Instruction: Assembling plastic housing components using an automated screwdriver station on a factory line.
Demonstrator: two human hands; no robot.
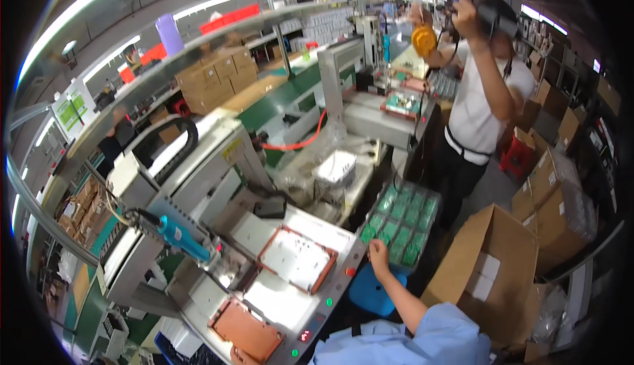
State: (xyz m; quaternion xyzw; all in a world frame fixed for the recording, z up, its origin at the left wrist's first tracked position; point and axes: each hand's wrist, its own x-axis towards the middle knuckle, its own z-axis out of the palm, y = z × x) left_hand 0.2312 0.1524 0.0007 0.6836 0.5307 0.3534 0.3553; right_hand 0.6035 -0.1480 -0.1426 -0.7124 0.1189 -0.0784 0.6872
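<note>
My right hand (pixel 378 258) is at the near left edge of a clear compartmented tray (pixel 410 267) of green circuit boards (pixel 401 234). Its fingers look curled, and anything between them is too small to make out. My left hand (pixel 240 357) shows only in part at the lower edge, close to the near side of an orange-brown fixture plate (pixel 246 329); its fingers are mostly hidden. Farther along the white machine bed lies a second fixture, an orange-brown frame (pixel 328 269) around a pale plate with small dark spots.
A desktop machine with a blue cylinder (pixel 178 236) stands over the bed. Its front holds a red button (pixel 350 272) and green buttons. A blue stool (pixel 376 290) sits below my right forearm. An open cardboard box (pixel 456 266) is at right. Beyond, a person (pixel 485 88) raises both arms.
</note>
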